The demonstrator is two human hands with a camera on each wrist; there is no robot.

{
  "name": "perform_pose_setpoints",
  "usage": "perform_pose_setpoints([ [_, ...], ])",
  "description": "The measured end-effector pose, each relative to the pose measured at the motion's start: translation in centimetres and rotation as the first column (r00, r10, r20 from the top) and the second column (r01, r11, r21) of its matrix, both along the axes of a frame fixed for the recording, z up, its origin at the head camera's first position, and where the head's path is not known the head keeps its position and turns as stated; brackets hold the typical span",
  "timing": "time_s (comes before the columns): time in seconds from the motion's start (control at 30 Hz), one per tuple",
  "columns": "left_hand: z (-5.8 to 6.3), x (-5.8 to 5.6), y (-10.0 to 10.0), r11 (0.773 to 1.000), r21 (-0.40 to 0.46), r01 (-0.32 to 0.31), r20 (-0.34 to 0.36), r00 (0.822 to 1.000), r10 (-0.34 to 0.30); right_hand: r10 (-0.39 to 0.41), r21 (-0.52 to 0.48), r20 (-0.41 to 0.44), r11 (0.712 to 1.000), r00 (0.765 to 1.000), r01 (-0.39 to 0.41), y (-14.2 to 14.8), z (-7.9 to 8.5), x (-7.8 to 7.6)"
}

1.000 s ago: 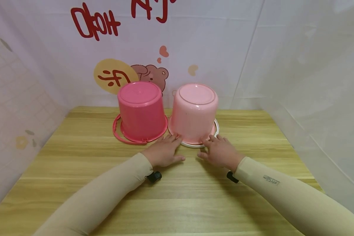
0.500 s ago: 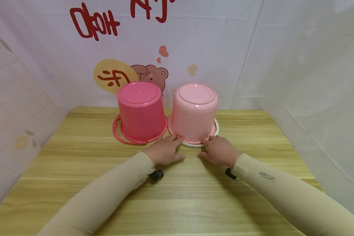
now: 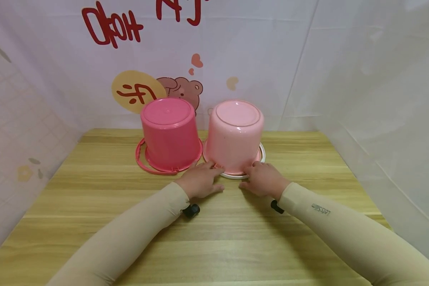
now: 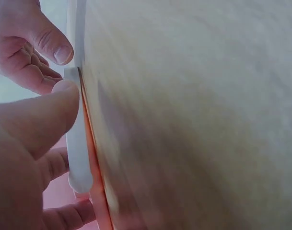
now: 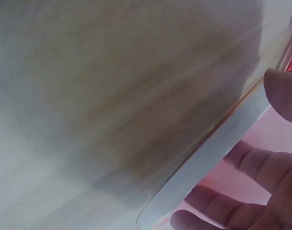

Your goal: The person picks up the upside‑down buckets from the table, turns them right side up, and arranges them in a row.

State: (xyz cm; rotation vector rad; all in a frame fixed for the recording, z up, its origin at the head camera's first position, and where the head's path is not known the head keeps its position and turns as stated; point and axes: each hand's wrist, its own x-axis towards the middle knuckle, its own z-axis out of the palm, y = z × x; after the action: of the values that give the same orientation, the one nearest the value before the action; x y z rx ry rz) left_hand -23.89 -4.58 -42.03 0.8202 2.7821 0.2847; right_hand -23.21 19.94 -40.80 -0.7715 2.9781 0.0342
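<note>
A light pink bucket [image 3: 234, 139] stands upside down on the wooden table, its white handle [image 3: 234, 176] lying around the rim at the front. My left hand [image 3: 199, 179] touches the front left of that rim with spread fingers, its thumb apart in front of the handle. At the front right, my right hand [image 3: 266, 179] rests bent fingertips against the rim, the thumb lower on the near side. In the left wrist view, the thumb overlaps the white handle [image 4: 78, 153] and the fingers lie behind it. The right wrist view has the fingers behind the handle [image 5: 208, 155] too.
A darker pink bucket [image 3: 169, 139] is upside down just left of the light pink one, its pink handle [image 3: 143, 165] flat on the table [image 3: 214, 246]. Behind both hangs a white printed curtain [image 3: 257, 51], with white sheets at either side.
Both hands have edged slightly inward and forward at the light pink bucket's rim. The right fingers are more bent than before. Both buckets stay in place; the view shifts a little.
</note>
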Motion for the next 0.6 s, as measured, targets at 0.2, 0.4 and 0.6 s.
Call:
perform_pose_setpoints([
  [0.2,0.05,0.02,0.08,1.0,0.0,0.007,-0.023,1.0,-0.007,-0.008,-0.001,-0.003,1.0,1.0,0.008,-0.12,0.07,-0.05],
  [0.4,-0.05,0.02,0.11,1.0,-0.016,0.011,-0.039,0.999,-0.012,-0.033,-0.008,0.018,0.999,0.999,0.033,-0.22,0.08,-0.05],
  [0.6,0.07,0.14,0.11,1.0,-0.018,0.026,-0.09,0.996,-0.028,-0.03,-0.026,-0.004,0.999,1.0,0.03,-0.38,0.46,0.12],
])
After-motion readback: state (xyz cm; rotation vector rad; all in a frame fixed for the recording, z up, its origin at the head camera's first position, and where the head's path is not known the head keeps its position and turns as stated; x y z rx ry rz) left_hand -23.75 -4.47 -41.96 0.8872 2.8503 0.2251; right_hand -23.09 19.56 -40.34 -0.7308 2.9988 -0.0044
